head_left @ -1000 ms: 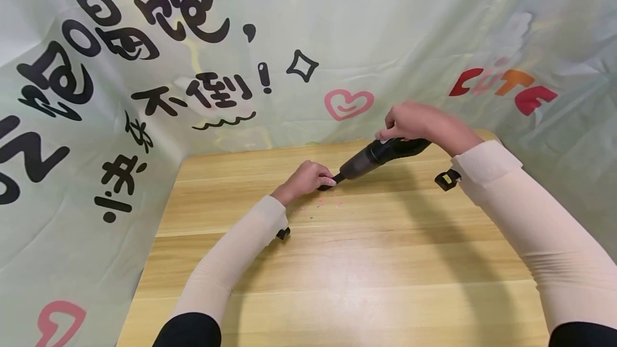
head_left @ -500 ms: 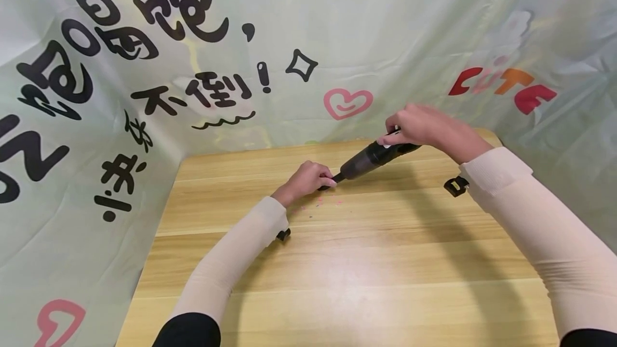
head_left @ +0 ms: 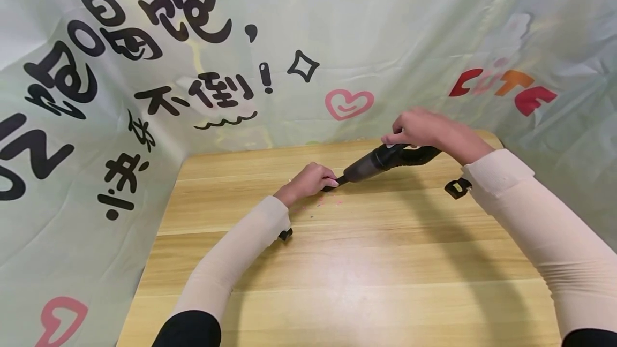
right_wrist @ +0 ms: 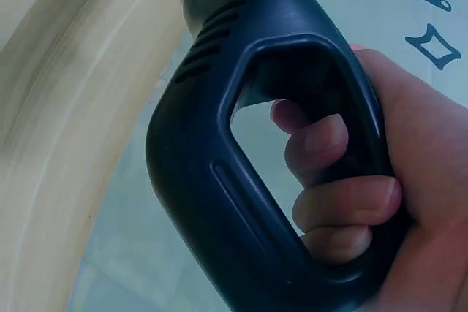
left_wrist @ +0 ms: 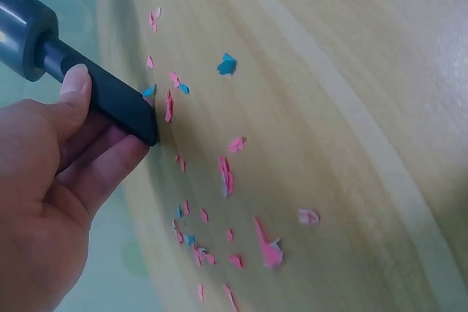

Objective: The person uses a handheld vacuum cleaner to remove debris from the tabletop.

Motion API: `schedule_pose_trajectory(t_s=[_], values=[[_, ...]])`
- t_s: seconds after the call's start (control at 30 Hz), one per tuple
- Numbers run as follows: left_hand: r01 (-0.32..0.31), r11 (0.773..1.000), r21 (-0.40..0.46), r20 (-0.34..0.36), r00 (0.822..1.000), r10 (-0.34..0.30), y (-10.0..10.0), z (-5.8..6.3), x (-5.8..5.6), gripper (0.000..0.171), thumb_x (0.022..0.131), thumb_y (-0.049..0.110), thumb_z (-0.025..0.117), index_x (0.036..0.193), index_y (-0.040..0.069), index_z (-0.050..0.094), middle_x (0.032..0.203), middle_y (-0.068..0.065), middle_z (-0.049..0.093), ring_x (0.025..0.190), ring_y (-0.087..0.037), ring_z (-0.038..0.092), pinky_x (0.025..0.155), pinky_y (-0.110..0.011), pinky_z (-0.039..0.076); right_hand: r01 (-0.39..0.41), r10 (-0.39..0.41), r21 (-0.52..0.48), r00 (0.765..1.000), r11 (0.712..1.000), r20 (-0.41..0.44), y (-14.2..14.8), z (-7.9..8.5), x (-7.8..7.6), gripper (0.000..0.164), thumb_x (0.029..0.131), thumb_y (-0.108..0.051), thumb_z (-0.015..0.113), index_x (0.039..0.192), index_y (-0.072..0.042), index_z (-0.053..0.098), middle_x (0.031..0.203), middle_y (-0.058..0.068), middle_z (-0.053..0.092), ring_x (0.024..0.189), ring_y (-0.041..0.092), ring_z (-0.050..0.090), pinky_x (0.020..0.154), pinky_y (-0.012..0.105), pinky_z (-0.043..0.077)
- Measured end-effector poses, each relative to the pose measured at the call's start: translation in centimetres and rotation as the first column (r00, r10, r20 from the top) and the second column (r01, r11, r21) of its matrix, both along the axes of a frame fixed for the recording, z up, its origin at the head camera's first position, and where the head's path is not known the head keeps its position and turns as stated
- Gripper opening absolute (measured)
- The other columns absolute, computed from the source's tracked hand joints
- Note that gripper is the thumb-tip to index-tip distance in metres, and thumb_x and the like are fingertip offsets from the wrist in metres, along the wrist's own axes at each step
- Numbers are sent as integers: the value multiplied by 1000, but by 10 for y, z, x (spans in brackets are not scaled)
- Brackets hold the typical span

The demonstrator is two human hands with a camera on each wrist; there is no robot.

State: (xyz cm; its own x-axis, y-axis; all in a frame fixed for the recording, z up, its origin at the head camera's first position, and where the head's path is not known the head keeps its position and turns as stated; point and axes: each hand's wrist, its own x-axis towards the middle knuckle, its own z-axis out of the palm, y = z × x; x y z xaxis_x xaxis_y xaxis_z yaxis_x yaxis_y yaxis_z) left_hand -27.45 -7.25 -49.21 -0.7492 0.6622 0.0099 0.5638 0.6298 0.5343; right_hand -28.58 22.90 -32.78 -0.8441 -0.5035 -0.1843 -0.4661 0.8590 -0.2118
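Observation:
A dark handheld vacuum cleaner (head_left: 363, 168) slants down to the left, its flat nozzle (left_wrist: 110, 96) close to the wooden table. My right hand (head_left: 421, 128) holds it from above; in the right wrist view the fingers (right_wrist: 347, 201) curl through the loop of the handle (right_wrist: 248, 217). Down at the nozzle, my left hand (head_left: 310, 180) pinches it between thumb and fingers, as the left wrist view shows. Small pink and blue paper scraps (left_wrist: 227, 174) lie scattered on the wood beside the nozzle tip. Whether the vacuum is running cannot be seen.
The wooden table (head_left: 347, 272) reaches back to a pale fabric backdrop (head_left: 409, 31) with black lettering and a pink heart. Fabric also closes in the left and right sides. A black wrist camera (head_left: 458, 188) hangs under my right cuff.
My right hand has shifted a little to the right and down, and the vacuum's handle end sits slightly farther right. My left hand stays at the nozzle. The scraps look much the same.

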Motion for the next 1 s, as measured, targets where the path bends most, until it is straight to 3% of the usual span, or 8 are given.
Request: schedule_pose_trajectory(t_s=[0.2,0.63,0.83,1.0], values=[[42,999,-1,5,999,-42,2,0,-1,22,102,22,66,111,9,81,107,-6,81,97,-16,78,89,-28,60,33,-31,-30,997,999,72,8,-3,2,53,103,-42,64,61,-11,58,54,0,52,53,18,50,65,32,40],[114,993,11,-14,993,-113,4,-2,-4,24,104,23,64,111,7,81,108,-7,81,97,-16,78,89,-27,60,61,-55,-69,995,996,81,15,-4,9,56,103,-43,63,58,-12,58,51,-1,49,51,17,47,63,32,39],[113,993,26,-51,992,-111,9,0,-2,23,103,24,66,111,9,81,107,-5,81,97,-15,77,89,-28,60,93,-87,-69,993,993,80,20,0,14,56,103,-45,63,60,-10,57,52,0,50,51,18,51,63,32,40],[92,995,41,-44,995,-90,14,0,1,21,102,24,68,108,10,82,104,-4,82,91,-13,77,84,-26,59,89,-85,-75,995,993,56,24,2,20,50,102,-43,65,66,-9,65,56,2,57,54,17,57,66,32,43]])
